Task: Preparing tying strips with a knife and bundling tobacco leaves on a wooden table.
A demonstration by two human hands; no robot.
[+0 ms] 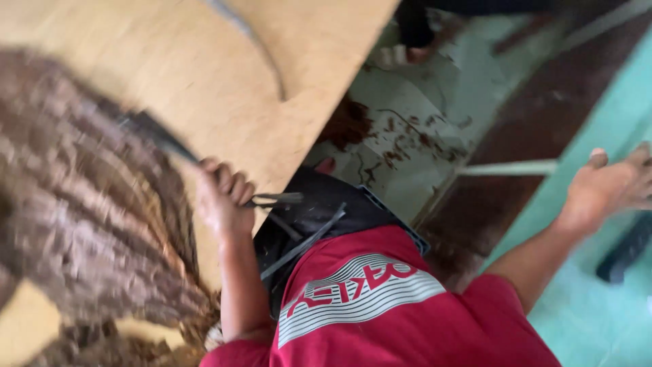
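Clenching a thin dark metal tool (204, 163) – blurred – left hand (223, 197); right hand (608, 187) grip released, fingers spread.

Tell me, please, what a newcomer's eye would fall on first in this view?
First, the big blurred heap of brown fibrous strands covering the left side of the pale wooden board. Next, the left hand at the heap's edge, gripping a thin dark metal tool. The right hand stretches open over the green floor at right.

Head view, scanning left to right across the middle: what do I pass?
Brown fibrous bundle → left hand closed around a dark tool handle → black bin → pale stick on the floor → right hand, open.
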